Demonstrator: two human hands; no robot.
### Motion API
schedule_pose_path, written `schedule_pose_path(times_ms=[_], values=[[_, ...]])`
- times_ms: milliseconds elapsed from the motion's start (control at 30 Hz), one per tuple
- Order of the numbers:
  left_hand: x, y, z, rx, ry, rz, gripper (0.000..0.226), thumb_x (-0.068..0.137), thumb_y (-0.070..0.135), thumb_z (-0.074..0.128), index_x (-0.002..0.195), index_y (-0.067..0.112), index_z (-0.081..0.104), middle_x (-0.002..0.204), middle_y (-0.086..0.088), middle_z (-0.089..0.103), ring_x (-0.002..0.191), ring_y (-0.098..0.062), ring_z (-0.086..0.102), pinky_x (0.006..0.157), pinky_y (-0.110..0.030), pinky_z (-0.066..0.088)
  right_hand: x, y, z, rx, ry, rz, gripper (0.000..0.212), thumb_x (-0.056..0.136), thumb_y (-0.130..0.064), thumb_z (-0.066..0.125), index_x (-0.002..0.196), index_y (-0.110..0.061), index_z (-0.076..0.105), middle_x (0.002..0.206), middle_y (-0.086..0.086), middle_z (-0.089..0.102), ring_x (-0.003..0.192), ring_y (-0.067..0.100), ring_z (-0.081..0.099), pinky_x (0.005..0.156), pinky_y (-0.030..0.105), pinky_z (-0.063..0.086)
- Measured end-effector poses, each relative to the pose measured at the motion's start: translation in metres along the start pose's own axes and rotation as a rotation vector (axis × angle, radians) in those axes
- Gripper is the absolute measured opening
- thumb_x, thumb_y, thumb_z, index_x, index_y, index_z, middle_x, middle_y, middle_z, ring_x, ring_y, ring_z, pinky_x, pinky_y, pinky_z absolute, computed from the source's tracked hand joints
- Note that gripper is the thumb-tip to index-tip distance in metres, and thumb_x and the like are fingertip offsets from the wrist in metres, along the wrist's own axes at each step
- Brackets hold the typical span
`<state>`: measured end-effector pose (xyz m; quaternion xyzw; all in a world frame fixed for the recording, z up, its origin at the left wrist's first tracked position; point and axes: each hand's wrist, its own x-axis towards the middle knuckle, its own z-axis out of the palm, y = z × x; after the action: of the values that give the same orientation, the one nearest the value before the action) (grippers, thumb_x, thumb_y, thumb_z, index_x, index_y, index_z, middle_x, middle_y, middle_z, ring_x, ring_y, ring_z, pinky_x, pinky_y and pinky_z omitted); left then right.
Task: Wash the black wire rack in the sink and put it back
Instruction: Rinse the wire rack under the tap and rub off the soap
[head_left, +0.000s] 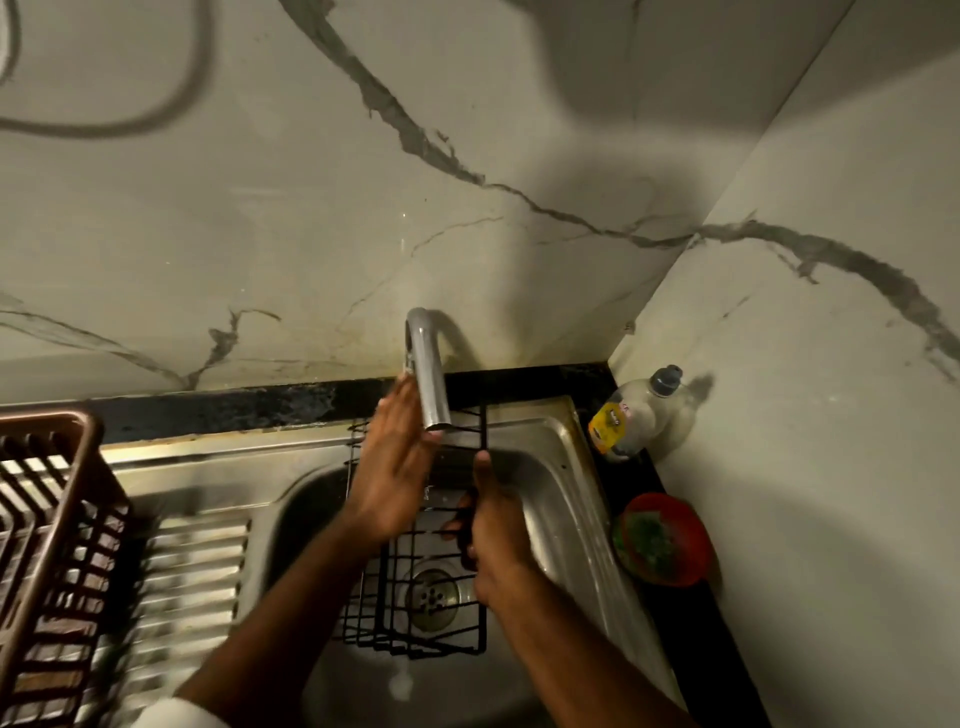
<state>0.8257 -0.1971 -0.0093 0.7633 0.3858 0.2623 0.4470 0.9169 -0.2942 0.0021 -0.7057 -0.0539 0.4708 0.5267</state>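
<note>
Black wire rack (415, 587), long axis upright in steel sink (561, 467), right hand (493, 525) clamped round its right edge; left hand (395, 467), fingers straight, beneath chrome tap (427, 374).

You have a black wire rack (415, 587), matt coated metal, over a brushed steel sink (550, 467), dully shiny. Tap (428, 374): smooth satin metal. Walls (260, 234): glossy veined marble-look tile. Crate (47, 519): brown plastic. Bottle (644, 415): cloudy plastic.
</note>
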Motion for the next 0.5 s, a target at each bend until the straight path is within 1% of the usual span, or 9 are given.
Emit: schedule_pose_path(times_ms=[100,167,233,300,367,400,433,467,500], values=[[-0.035,0.003,0.007,0.136,-0.085,0.056,0.063,0.104,0.052,0.029,0.161,0.038,0.009,0.164,0.031,-0.016,0.151,0.009,-0.017,0.124,-0.026,-0.005,0.000,0.003,-0.004,0.053,0.005,0.094,0.050,0.097,-0.062,0.044,0.079,-0.020,0.064,0.054,-0.009,0.059,0.048,0.010,0.053,0.045,0.021,0.037],[-0.045,-0.001,0.009,0.185,-0.114,0.065,0.060,0.104,0.051,0.027,0.159,0.041,0.005,0.160,0.036,-0.018,0.149,0.013,-0.020,0.121,-0.019,-0.009,0.000,0.009,-0.006,0.047,0.009,0.145,0.055,0.095,-0.067,0.043,0.071,-0.020,0.059,0.049,-0.008,0.055,0.044,0.010,0.051,0.048,0.023,0.033],[-0.039,-0.002,0.009,0.194,-0.122,0.062,0.057,0.105,0.051,0.024,0.159,0.040,0.007,0.166,0.026,-0.008,0.152,0.010,-0.014,0.127,-0.026,-0.006,0.001,0.012,-0.008,0.067,0.011,0.175,0.056,0.094,-0.069,0.043,0.069,-0.021,0.056,0.049,-0.006,0.053,0.043,0.010,0.049,0.047,0.024,0.031],[-0.022,0.000,0.009,0.209,-0.110,0.085,0.057,0.107,0.051,0.021,0.162,0.037,0.011,0.171,0.014,0.005,0.156,0.002,-0.006,0.130,-0.035,-0.002,0.002,0.009,-0.009,0.070,0.019,0.177,0.054,0.094,-0.068,0.044,0.068,-0.022,0.054,0.048,-0.006,0.050,0.043,0.010,0.045,0.046,0.024,0.029],[0.000,0.004,0.009,0.195,-0.082,0.062,0.057,0.109,0.050,0.022,0.163,0.033,0.022,0.171,0.005,0.018,0.158,-0.007,0.006,0.130,-0.039,0.001,0.003,0.006,-0.011,0.044,0.013,0.185,0.053,0.094,-0.067,0.045,0.066,-0.023,0.052,0.046,-0.007,0.047,0.041,0.010,0.039,0.044,0.023,0.025],[0.011,0.008,0.008,0.174,-0.067,0.025,0.054,0.109,0.049,0.026,0.160,0.031,0.031,0.168,0.001,0.029,0.156,-0.013,0.018,0.130,-0.042,0.007,0.002,0.006,-0.012,0.031,0.012,0.200,0.053,0.094,-0.067,0.046,0.064,-0.023,0.050,0.046,-0.006,0.045,0.040,0.010,0.036,0.044,0.024,0.024],[0.020,0.010,0.008,0.147,-0.056,-0.018,0.050,0.109,0.047,0.030,0.155,0.030,0.041,0.160,-0.003,0.042,0.149,-0.020,0.034,0.128,-0.047,0.020,0.001,0.007,-0.014,0.023,0.012,0.220,0.054,0.094,-0.067,0.046,0.062,-0.024,0.048,0.046,-0.005,0.044,0.039,0.010,0.034,0.043,0.023,0.023],[0.027,0.011,0.008,0.121,-0.046,-0.055,0.046,0.109,0.048,0.033,0.148,0.030,0.050,0.149,-0.007,0.053,0.138,-0.024,0.048,0.121,-0.052,0.033,0.001,0.009,-0.016,0.029,0.007,0.234,0.054,0.094,-0.066,0.047,0.060,-0.023,0.046,0.046,-0.005,0.043,0.037,0.010,0.033,0.042,0.023,0.022],[0.030,0.013,0.008,0.096,-0.039,-0.077,0.046,0.109,0.050,0.034,0.144,0.029,0.054,0.142,-0.009,0.058,0.129,-0.026,0.055,0.114,-0.054,0.041,0.000,0.010,-0.018,0.039,0.005,0.240,0.054,0.095,-0.065,0.047,0.060,-0.023,0.045,0.047,-0.004,0.043,0.035,0.009,0.032,0.041,0.023,0.021]])
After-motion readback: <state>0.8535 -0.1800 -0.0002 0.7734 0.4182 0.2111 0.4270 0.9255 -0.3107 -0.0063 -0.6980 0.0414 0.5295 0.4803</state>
